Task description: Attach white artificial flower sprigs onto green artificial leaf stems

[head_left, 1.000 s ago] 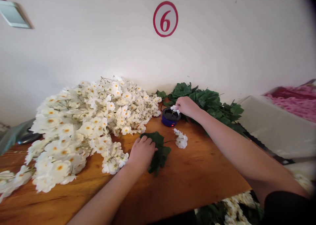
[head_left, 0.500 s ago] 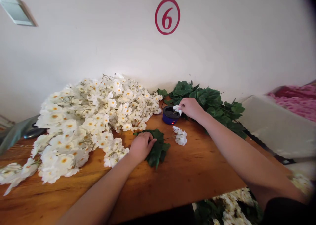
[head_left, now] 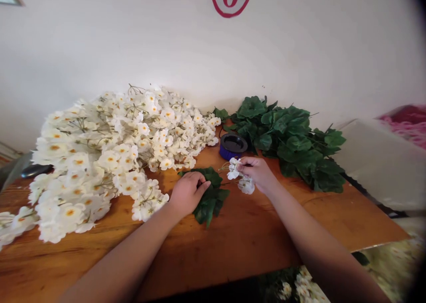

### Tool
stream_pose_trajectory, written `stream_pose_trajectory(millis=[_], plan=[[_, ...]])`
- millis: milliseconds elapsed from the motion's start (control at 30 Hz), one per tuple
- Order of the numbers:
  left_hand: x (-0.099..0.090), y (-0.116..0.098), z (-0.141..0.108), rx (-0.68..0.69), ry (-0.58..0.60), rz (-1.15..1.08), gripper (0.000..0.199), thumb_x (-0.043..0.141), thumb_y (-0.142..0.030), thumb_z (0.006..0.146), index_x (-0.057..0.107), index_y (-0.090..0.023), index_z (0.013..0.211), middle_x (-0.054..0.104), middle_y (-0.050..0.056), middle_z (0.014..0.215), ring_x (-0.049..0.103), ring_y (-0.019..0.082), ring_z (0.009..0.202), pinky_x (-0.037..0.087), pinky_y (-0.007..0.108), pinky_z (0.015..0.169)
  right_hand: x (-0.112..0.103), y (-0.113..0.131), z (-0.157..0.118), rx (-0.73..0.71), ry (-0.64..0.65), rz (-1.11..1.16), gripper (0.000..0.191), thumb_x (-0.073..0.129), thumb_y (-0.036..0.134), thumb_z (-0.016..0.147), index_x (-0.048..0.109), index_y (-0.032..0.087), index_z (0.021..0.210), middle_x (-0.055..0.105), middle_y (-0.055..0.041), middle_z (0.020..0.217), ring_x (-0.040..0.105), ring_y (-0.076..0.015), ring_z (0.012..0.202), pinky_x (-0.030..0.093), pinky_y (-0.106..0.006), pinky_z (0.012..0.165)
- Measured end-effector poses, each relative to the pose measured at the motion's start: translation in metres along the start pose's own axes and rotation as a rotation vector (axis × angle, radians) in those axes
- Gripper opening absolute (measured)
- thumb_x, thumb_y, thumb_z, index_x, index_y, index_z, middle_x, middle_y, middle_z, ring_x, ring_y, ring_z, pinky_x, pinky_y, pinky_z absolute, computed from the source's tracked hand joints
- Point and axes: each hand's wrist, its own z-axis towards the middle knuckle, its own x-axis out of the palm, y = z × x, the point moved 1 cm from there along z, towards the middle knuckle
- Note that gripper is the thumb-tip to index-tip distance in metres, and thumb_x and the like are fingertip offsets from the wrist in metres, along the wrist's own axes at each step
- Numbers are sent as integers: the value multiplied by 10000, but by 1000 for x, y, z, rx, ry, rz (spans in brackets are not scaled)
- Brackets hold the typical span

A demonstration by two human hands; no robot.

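My left hand [head_left: 189, 190] is closed on a spray of dark green artificial leaves [head_left: 210, 204] lying on the wooden table. My right hand [head_left: 258, 173] pinches a small sprig of white artificial flowers [head_left: 234, 168], its thin stems pointing left toward the leaves. Just under it, a second white flower cluster [head_left: 246, 186] rests by the stem of the leaf spray. Behind my right hand stands a small round pot [head_left: 232, 154], blue outside with a black top; what is in it I cannot make out.
A big heap of white flowers with orange centres [head_left: 109, 156] covers the table's left side. Green leaf sprays [head_left: 293, 139] are piled at the back right, against the wall. A pale sheet-covered bulk [head_left: 372, 165] and pink material [head_left: 409, 127] lie beyond the table's right end [head_left: 359, 223].
My right hand has brought the flower sprig from the pot toward me, close to the leaf spray. My left hand stays on the leaves. The view has tilted down.
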Motion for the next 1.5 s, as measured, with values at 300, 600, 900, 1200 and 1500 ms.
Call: stream_pose_trajectory(millis=[300, 600, 900, 1200, 1500], plan=[[-1, 0, 1, 11, 6, -91, 263, 511, -372, 945, 511, -201, 746, 577, 3, 772, 538, 170, 781, 411, 304, 710, -9, -16, 2, 46, 53, 59, 265, 862, 319, 565, 648, 178, 632, 624, 10, 709, 505, -99, 573, 378, -246, 536], [0, 1, 2, 23, 8, -108, 277, 510, -374, 948, 504, -198, 734, 571, -3, 754, 533, 160, 763, 409, 294, 703, -18, -8, 0, 40, 83, 84, 256, 849, 304, 585, 635, 166, 607, 589, 19, 685, 410, -67, 520, 292, -235, 488], [1, 3, 1, 29, 2, -94, 282, 516, -379, 949, 506, -197, 733, 569, -3, 751, 536, 158, 759, 420, 301, 709, -19, -6, 0, 47, 45, 42, 285, 863, 336, 558, 634, 169, 593, 589, 14, 675, 425, -77, 528, 305, -240, 484], [0, 1, 2, 30, 3, -96, 276, 505, -380, 947, 530, -197, 742, 581, 9, 755, 539, 164, 762, 427, 307, 699, -21, -3, -2, 44, 53, 12, 269, 852, 335, 573, 634, 180, 602, 593, 7, 691, 449, -90, 542, 325, -241, 480], [1, 2, 2, 29, -2, -108, 275, 521, -372, 944, 513, -197, 732, 569, -1, 745, 531, 155, 747, 420, 302, 694, -20, 0, -4, 46, 56, 18, 238, 847, 314, 583, 652, 178, 599, 595, 7, 681, 469, -97, 564, 335, -242, 502]])
